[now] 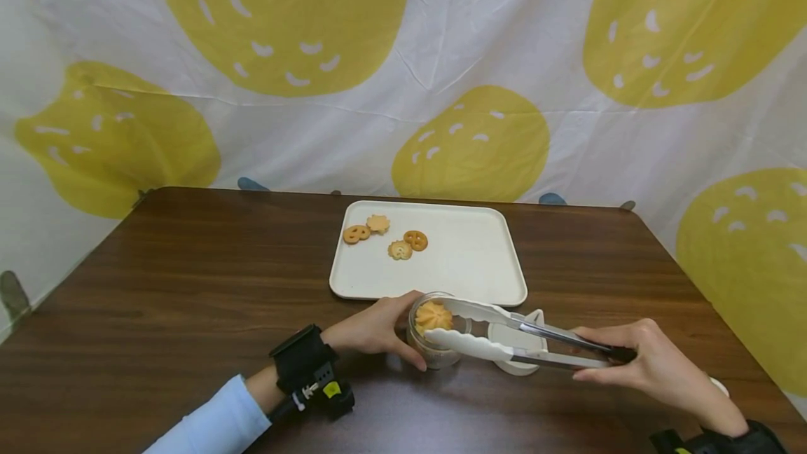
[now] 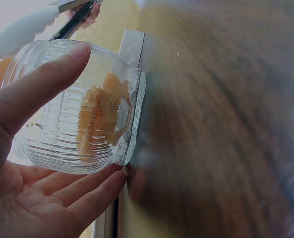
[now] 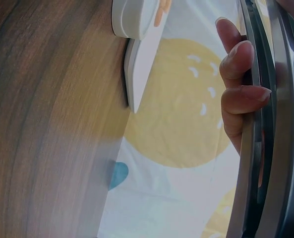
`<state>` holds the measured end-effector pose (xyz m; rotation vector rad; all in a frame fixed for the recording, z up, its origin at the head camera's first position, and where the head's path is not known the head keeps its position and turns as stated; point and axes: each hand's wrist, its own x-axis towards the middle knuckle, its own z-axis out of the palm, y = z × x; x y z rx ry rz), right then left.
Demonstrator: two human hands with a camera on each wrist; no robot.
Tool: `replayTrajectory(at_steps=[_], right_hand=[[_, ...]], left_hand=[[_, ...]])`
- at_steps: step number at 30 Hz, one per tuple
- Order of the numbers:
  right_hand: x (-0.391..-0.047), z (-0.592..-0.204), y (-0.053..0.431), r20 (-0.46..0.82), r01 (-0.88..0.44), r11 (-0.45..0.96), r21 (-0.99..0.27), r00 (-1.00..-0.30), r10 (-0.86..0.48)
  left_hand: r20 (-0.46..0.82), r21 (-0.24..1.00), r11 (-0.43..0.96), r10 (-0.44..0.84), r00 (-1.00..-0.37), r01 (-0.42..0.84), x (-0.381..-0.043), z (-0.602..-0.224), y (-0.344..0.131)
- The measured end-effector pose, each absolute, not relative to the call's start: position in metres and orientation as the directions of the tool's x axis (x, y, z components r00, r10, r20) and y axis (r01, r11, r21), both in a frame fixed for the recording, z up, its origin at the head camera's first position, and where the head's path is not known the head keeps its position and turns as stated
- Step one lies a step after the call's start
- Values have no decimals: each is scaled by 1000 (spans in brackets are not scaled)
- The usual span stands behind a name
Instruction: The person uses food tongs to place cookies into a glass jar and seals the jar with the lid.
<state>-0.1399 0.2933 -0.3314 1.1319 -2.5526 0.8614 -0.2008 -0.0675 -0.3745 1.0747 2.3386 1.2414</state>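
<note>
My left hand (image 1: pixel 381 328) holds a clear ribbed glass jar (image 1: pixel 441 358) from the left side, thumb and fingers spread around its wall. Inside the jar, cookies (image 2: pixel 99 116) show near the bottom in the left wrist view. A golden flower-shaped cookie (image 1: pixel 433 316) is at the jar's mouth, between the white scalloped tips of a pair of tongs (image 1: pixel 548 331). My right hand (image 1: pixel 652 370) grips the tongs by their metal arms, near the black end. In the right wrist view its fingers (image 3: pixel 246 96) curl against one tong arm.
Behind the jar lies a white tray (image 1: pixel 466 258) with several cookies on its left half, among them a pretzel-shaped cookie (image 1: pixel 415 240). A white round lid-like piece (image 1: pixel 518 368) sits under the tongs, right of the jar. A lemon-patterned cloth (image 1: pixel 466 149) hangs behind the dark wooden table (image 1: pixel 221 300).
</note>
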Motion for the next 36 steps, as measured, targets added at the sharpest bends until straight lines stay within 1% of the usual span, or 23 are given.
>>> replayTrajectory(at_steps=[5, 13, 27, 31, 36], right_hand=[[-140, -332, 293, 426, -741, 520, -424, -670, -608], [-140, -333, 293, 418, -735, 516, -441, -677, -606], [-140, -332, 291, 402, -721, 536, -440, -692, -600], [-139, -331, 289, 392, -704, 548, -451, -708, -587], [-142, -331, 285, 391, -664, 588, -462, -748, -537]], left_hand=[[90, 800, 357, 724, -684, 482, -201, -375, -67], [114, 803, 319, 748, -654, 504, -203, -376, -68], [96, 821, 318, 740, -665, 473, -201, -374, -69], [95, 819, 321, 741, -665, 475, -201, -374, -69], [105, 820, 308, 747, -656, 482, -201, -375, -68]])
